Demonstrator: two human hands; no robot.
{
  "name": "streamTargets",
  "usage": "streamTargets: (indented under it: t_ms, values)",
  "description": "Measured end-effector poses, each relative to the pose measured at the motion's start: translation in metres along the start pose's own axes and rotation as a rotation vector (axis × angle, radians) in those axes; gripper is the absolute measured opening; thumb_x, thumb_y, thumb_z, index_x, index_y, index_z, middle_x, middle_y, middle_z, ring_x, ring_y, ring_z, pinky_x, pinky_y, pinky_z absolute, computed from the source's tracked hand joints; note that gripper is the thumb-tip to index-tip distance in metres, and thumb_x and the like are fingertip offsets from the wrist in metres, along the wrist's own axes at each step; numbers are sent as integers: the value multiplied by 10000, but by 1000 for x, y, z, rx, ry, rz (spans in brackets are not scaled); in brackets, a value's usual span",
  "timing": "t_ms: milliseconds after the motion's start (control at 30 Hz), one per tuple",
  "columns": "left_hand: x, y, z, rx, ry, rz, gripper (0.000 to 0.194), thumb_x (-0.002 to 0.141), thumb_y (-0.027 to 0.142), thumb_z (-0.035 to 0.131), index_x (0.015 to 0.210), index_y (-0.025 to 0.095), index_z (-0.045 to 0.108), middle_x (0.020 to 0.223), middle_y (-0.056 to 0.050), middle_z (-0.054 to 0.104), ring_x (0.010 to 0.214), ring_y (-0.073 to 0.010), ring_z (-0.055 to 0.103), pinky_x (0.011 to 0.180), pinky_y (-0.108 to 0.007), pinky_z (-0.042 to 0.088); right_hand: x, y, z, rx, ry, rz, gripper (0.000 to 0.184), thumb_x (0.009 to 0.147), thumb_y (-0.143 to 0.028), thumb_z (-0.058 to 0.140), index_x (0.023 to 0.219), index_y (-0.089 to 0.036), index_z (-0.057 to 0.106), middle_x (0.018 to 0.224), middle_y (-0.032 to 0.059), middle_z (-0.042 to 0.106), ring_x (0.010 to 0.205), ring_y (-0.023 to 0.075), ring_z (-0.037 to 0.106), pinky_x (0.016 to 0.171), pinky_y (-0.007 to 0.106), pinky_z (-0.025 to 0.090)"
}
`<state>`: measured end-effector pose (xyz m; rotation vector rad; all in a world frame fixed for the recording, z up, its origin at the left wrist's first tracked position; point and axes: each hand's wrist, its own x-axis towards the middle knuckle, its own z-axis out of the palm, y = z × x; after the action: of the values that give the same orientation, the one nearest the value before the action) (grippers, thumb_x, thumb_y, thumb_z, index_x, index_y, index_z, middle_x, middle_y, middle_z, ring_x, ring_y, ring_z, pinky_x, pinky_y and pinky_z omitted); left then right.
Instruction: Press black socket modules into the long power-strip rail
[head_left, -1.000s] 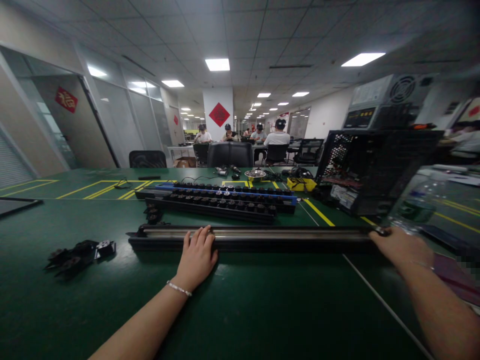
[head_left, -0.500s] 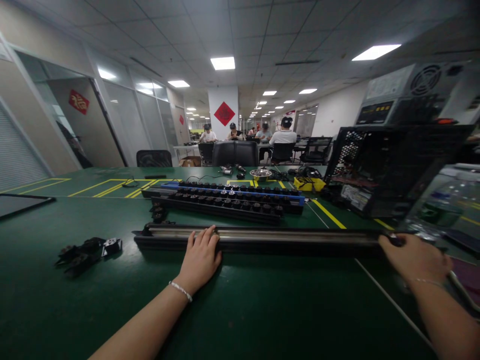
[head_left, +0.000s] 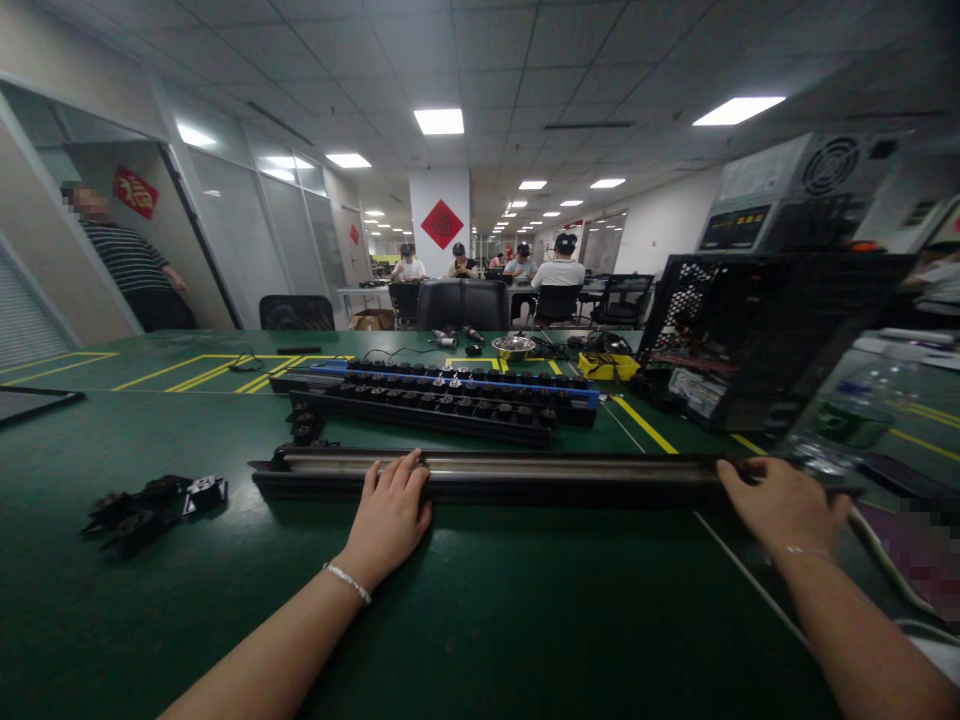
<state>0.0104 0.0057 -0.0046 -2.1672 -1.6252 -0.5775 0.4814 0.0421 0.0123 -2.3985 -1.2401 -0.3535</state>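
A long black channel (head_left: 555, 490) with a bare metal strip along its inside lies crosswise on the green table. My left hand (head_left: 394, 500) rests over its left half, fingers across the far edge and thumb on the near side. Toward the right end, my right hand (head_left: 787, 505) is closed over the channel. Between its thumb and forefinger shows a small black part (head_left: 750, 466), mostly hidden by the fingers. Loose black socket modules (head_left: 139, 510) lie left of the channel, and one light-edged module (head_left: 205, 492) sits beside them. More modules (head_left: 306, 425) are just behind its left end.
Behind lie rails filled with black sockets (head_left: 450, 403), one blue-edged. Farther back are a metal bowl (head_left: 514, 348) and yellow tray (head_left: 607, 366). An open computer case (head_left: 772, 340) and plastic bottle (head_left: 847, 415) stand right. Several people sit beyond; one person (head_left: 135, 260) stands at the left doorway.
My right hand has slid left along the channel, so its right end now shows past the hand. My left hand stays on it. The view has shifted slightly; a person appears at left.
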Motion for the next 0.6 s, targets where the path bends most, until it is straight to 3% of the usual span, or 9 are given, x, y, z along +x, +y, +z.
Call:
streamTargets:
  t_ms: [333, 600]
  values:
    - [0, 0, 0, 6, -3, -7, 295, 792, 256, 465, 1070, 223, 560, 1354, -94, 478, 1212, -270, 451, 1038, -512, 270, -1, -4, 3, 37, 16, -40, 500, 793, -576, 308, 947, -190, 586, 1015, 147, 613, 1025, 313, 518, 952, 494, 243]
    - [0, 0, 0, 3, -13, -3, 304, 789, 244, 463, 1078, 217, 553, 1359, -98, 471, 1214, -273, 448, 1039, -518, 264, -5, -8, 0, 72, 20, -91, 455, 845, -479, 232, 912, -191, 578, 1009, 138, 622, 1027, 300, 521, 963, 490, 244]
